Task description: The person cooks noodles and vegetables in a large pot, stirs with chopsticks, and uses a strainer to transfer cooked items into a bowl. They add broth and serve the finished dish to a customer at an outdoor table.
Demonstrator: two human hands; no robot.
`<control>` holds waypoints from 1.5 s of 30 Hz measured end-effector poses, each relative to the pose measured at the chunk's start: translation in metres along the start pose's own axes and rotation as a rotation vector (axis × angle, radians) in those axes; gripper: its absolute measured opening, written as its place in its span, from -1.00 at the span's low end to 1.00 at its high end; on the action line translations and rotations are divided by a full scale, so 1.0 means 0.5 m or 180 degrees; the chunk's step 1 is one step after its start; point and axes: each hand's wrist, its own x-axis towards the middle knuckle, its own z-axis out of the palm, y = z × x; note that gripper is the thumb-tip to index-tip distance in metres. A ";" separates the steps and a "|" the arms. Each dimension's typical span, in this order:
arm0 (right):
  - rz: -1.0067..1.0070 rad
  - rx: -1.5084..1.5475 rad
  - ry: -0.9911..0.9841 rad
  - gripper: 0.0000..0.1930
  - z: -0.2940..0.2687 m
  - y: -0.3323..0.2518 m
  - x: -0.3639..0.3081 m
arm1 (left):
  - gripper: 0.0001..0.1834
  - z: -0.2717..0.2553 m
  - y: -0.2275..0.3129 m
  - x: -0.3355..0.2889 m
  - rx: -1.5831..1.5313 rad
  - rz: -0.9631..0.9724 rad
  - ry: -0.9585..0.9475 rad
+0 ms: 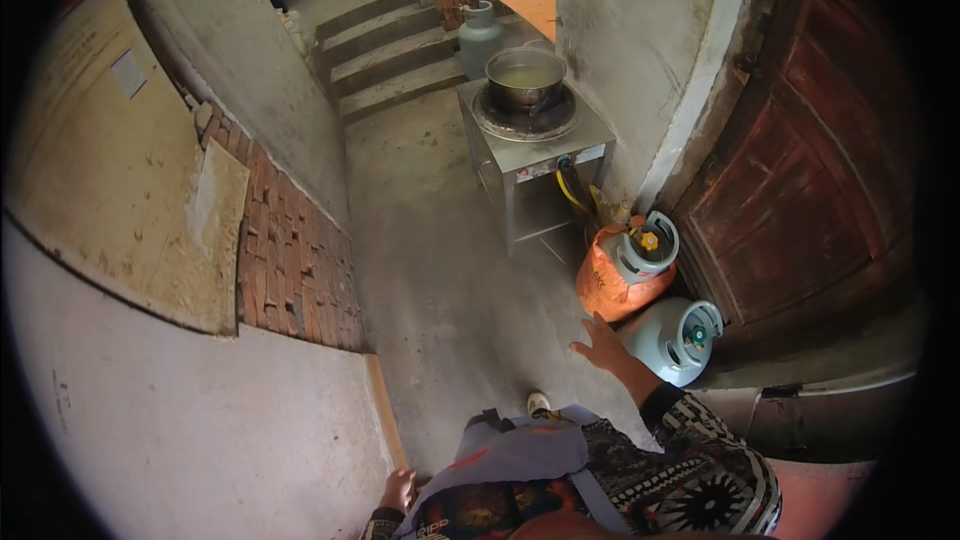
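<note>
My right hand [602, 346] is stretched forward with its fingers apart and holds nothing. Closest to it are a pale blue gas cylinder [652, 340] with a green valve and, just beyond, a grey-collared gas cylinder [648, 245] wrapped in an orange sack [610, 280], with a yellow valve knob. At the lower edge, my left hand [398, 490] hangs low by the end of a wooden strip [384, 410] along the pale wall. Its fingers look curled in, and nothing shows in them. Whether it touches the strip is hard to see.
Ahead on the right, a metal stove stand [590, 130] carries a dark pot [525, 80] of liquid. Behind it are another gas cylinder [480, 38] and concrete steps [385, 50]. A brick-and-plaster wall [290, 250] lines the left; a dark red wooden door [790, 170] stands right.
</note>
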 end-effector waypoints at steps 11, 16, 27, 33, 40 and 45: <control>-0.0656 0.0429 0.0390 -0.34 -0.256 -0.416 0.874 | -0.75 -0.332 0.700 0.484 0.1534 0.0530 0.0264; -0.0639 0.0734 0.0469 -0.35 -0.356 -0.542 1.194 | -0.83 -0.346 1.525 0.618 0.1886 0.3170 0.0915; -0.0520 0.1198 0.0942 -0.41 -0.582 -0.712 2.130 | -0.81 -0.633 2.148 0.976 0.2801 0.2301 0.0686; -0.0459 0.0877 0.1309 -0.49 -0.719 -0.758 2.626 | -0.64 -0.833 2.327 1.192 0.1166 0.0170 0.0682; -0.0072 0.1045 0.1040 -0.51 -0.838 -0.828 3.120 | -0.56 -0.816 3.092 1.351 0.0704 0.1807 0.0825; -0.0199 0.0919 0.1316 -0.51 -0.988 -0.840 3.492 | -0.33 -0.677 3.993 1.291 0.0210 0.4117 0.0355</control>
